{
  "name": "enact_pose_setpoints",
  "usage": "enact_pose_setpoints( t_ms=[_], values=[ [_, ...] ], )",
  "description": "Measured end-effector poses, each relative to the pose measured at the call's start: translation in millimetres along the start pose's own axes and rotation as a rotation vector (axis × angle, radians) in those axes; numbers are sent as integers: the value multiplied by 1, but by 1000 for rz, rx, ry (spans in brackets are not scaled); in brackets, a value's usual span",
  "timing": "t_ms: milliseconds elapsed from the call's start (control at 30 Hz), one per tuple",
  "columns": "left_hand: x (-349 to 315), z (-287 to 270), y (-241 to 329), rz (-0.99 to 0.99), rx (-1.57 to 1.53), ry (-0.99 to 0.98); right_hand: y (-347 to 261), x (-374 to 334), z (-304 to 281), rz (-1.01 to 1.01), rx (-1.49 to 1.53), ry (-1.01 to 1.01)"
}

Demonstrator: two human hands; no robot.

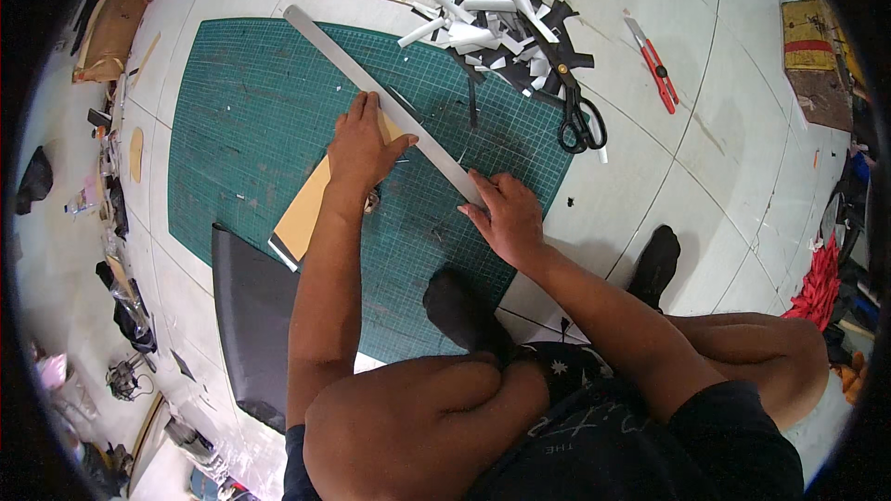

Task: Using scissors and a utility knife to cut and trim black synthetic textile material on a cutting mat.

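A long metal ruler (339,56) lies slantwise across the green cutting mat (241,121). My left hand (364,150), thumb spread wide, presses flat on a tan board (304,213) and against the ruler's edge. Dark and white edges show beneath the board's near end. Around the ruler's lower end, the fingers and thumb of my right hand (510,221) are closed. A thin dark strip (405,102) sits along the ruler's right side. Below my left wrist is a small round object (372,202), partly hidden by the arm.
Black-handled scissors (580,121) rest by a heap of black and white scraps (492,28). A red utility knife (657,70) lies on the tiles to the right. A black sheet (255,315) curls at the mat's lower left. My socked foot (464,311) is on the mat.
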State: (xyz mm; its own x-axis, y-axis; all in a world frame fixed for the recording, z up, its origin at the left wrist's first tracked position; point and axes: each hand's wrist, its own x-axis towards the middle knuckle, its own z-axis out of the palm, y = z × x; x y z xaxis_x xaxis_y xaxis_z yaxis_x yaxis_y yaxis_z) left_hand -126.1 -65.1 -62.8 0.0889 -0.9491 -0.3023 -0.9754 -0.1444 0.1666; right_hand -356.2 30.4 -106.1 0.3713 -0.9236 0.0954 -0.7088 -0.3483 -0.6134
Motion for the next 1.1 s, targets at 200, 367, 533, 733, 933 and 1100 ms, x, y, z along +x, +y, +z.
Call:
enact_pose_setpoints(
  t_ms=[200,367,533,733,933,1100],
  values=[
    [1,2,1,14,-11,13,1,0,-1,15,-30,-67],
    [5,-4,7,10,3,-34,-1,0,-3,33,2,-95],
    [3,-6,10,-13,12,-46,0,12,-17,78,177,-69],
    [15,-17,18,-12,52,-122,117,101,-102,413,-37,451],
    [12,-17,5,11,212,-136,180,107,-164,720,-689,66],
    [26,-19,18,26,256,-216,244,92,-172,711,-384,140]
  ],
)
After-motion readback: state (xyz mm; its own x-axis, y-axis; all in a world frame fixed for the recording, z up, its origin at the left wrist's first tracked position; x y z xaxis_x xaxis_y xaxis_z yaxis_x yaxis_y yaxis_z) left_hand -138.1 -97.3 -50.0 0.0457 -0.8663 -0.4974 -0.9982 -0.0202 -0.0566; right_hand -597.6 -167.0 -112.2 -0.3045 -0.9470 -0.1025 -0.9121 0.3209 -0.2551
